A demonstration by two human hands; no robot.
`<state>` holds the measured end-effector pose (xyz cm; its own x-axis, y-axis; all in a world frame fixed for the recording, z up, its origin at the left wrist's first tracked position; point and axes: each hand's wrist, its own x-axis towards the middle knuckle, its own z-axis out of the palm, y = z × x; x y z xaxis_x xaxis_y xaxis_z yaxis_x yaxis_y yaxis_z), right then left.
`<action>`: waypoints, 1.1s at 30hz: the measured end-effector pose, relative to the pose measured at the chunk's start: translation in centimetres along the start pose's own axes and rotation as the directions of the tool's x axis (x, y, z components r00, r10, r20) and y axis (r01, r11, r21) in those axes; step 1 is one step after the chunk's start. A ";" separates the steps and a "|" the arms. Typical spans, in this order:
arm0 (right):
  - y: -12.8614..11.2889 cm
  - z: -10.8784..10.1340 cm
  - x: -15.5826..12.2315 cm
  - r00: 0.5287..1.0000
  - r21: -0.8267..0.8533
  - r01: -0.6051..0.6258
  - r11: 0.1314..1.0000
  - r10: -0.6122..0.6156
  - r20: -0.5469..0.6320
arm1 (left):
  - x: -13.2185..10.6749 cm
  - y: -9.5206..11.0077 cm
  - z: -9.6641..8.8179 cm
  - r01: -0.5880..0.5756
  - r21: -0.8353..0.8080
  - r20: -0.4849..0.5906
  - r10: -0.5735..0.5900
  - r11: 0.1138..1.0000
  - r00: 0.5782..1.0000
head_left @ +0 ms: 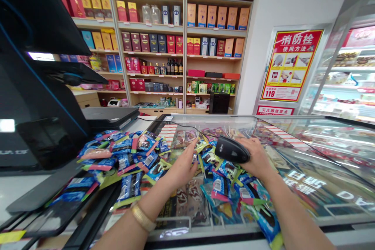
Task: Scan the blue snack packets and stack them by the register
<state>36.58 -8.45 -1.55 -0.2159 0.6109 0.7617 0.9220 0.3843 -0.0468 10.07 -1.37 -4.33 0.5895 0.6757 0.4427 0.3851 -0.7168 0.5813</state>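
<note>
My right hand [258,159] is wrapped round a black handheld barcode scanner [232,149], its head pointing left above the packets. A thin cable runs from the scanner to the back left. My left hand [184,166], with a gold bracelet [142,216] at the wrist, is open, its fingers stretched towards the packets beside the scanner; whether the fingertips touch one I cannot tell. Under the scanner lies a pile of small blue snack packets [222,184] with pink and green ends. A second heap of the same packets [129,152] spreads to the left of my left hand.
The packets lie on the glass top of a freezer [307,203] with wrapped goods inside. At left stands a dark checkout terminal [43,86], and near its base a black box [111,116]. Boxed goods fill the shelves [152,27] behind. A red and yellow poster [293,66] hangs at right.
</note>
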 end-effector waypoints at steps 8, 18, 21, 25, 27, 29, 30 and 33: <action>2.1 0.6 -0.6 0.998 -0.021 -0.055 0.998 0.054 -0.045 | 0.1 1.1 -0.9 -0.046 0.156 0.025 0.042 0.987 0.999; 1.5 0.4 -0.5 0.998 -0.021 -0.066 0.998 0.066 -0.001 | -1.0 1.0 -8.5 0.343 0.723 0.038 -0.531 0.599 0.846; 1.3 0.4 -0.4 0.998 -0.025 -0.059 0.998 0.058 -0.016 | -1.0 1.2 -7.8 0.309 0.728 0.057 -0.503 0.612 0.862; 1.1 0.6 -0.4 0.998 -0.038 -0.058 0.998 0.058 -0.009 | -0.8 1.1 -6.7 0.329 0.673 0.088 -0.514 0.663 0.854; 1.1 0.7 -0.5 0.999 -0.052 -0.052 0.997 0.052 0.002 | -0.7 0.8 -6.2 0.333 0.630 0.087 -0.490 0.702 0.867; 1.1 0.7 -0.5 0.999 -0.066 -0.046 0.997 0.047 0.011 | -0.5 0.6 -5.7 0.315 0.598 0.101 -0.459 0.737 0.883; 1.1 0.7 -0.5 0.999 -0.071 -0.045 0.996 0.046 0.012 | -0.3 0.5 -5.5 0.306 0.588 0.106 -0.447 0.748 0.888; 1.1 0.7 -0.5 0.999 -0.075 -0.045 0.996 0.046 0.009 | 0.1 0.4 -5.0 0.304 0.569 0.093 -0.428 0.764 0.899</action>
<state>37.43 -7.83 -2.44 -0.1760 0.6339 0.7531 0.9523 0.3035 -0.0329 6.76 -0.73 -0.64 0.4313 0.8981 0.0858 0.8778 -0.4397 0.1898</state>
